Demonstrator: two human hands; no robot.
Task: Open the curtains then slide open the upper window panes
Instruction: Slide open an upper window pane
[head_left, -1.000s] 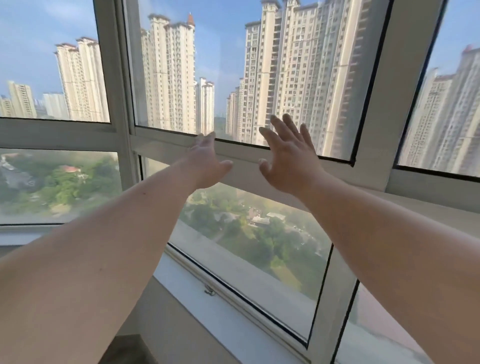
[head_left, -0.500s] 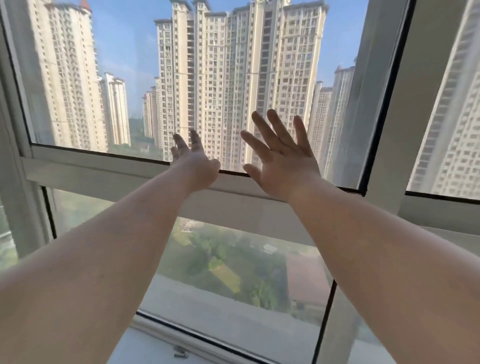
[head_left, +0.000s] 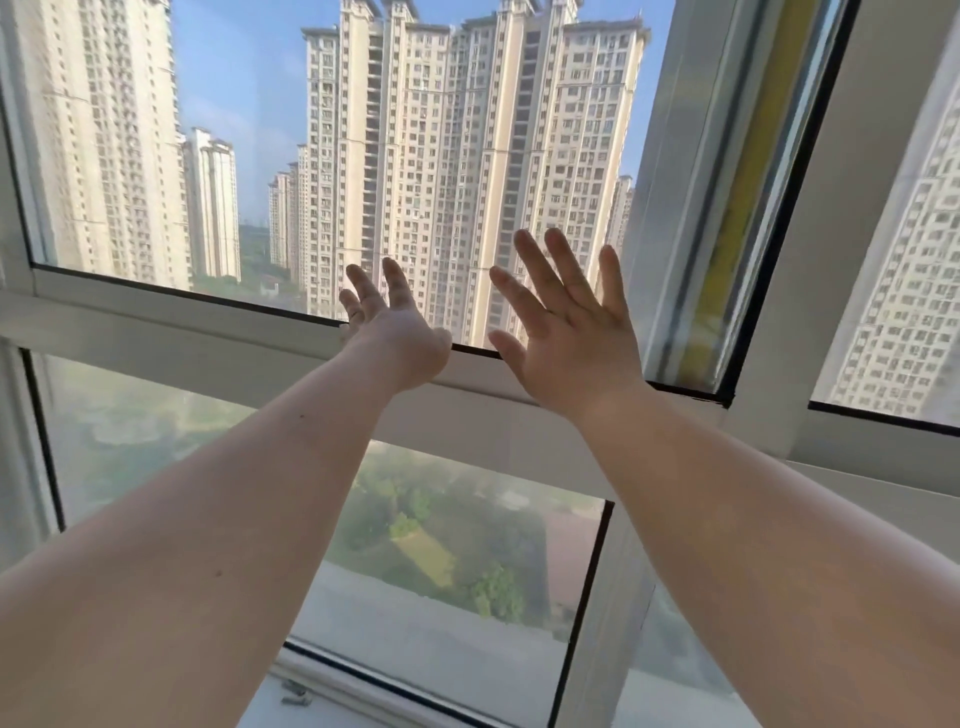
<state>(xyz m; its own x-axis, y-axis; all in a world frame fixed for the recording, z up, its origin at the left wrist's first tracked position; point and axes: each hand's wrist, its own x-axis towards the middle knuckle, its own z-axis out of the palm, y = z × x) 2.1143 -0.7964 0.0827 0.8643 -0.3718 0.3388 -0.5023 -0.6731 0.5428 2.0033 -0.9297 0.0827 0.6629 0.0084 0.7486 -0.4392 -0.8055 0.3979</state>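
The upper window pane (head_left: 249, 156) fills the top of the view, with tall cream towers behind the glass. My left hand (head_left: 397, 327) lies flat with spread fingers at the pane's bottom edge, over the white horizontal frame rail (head_left: 171, 322). To its right, my right hand (head_left: 569, 332) is spread wide with straight fingers against the same pane, low on the glass. Neither hand holds anything. The pane's right frame post (head_left: 852, 218) slants up beside my right hand. No curtain is in view.
A second upper pane (head_left: 904, 270) sits at the far right. Below the rail is a fixed lower pane (head_left: 441, 561) showing trees and a roof. A white sill (head_left: 322, 712) with a small metal fitting (head_left: 296, 693) runs along the bottom.
The view has swung right and up along the window. Both hands have risen from the frame rail onto the lower part of the upper pane, fingers spreading wider.
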